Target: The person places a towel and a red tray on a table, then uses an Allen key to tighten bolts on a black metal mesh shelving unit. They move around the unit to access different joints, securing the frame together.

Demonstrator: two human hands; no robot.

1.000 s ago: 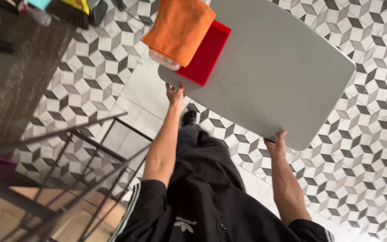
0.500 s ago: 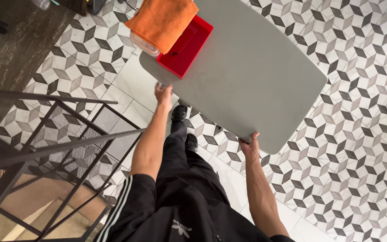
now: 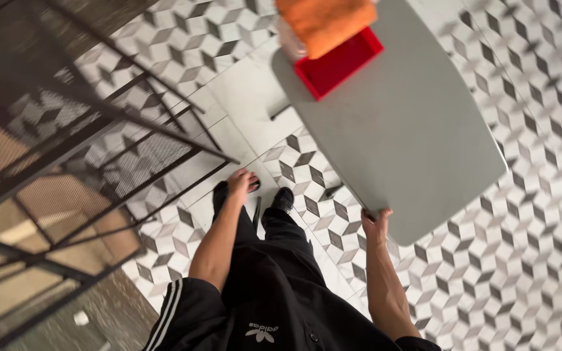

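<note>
A grey table (image 3: 411, 130) with rounded corners stands on the patterned tile floor ahead of me. At its far end lies a red tray (image 3: 341, 66), with an orange cloth (image 3: 325, 21) draped over a clear container (image 3: 289, 44) beside it. My right hand (image 3: 376, 224) grips the near edge of the table. My left hand (image 3: 240, 182) hangs free off the table, loosely curled with nothing in it, above my black shoes (image 3: 283, 199).
A black metal mesh rack (image 3: 86, 169) with slanted bars fills the left side, close to my left arm. Grey and white cube-patterned tiles (image 3: 528, 260) cover the floor, with plain white tiles (image 3: 248, 110) between rack and table.
My left hand has let go of the table's edge and dropped back toward my body. The right hand keeps its grip. The view has swung, bringing the rack closer on the left.
</note>
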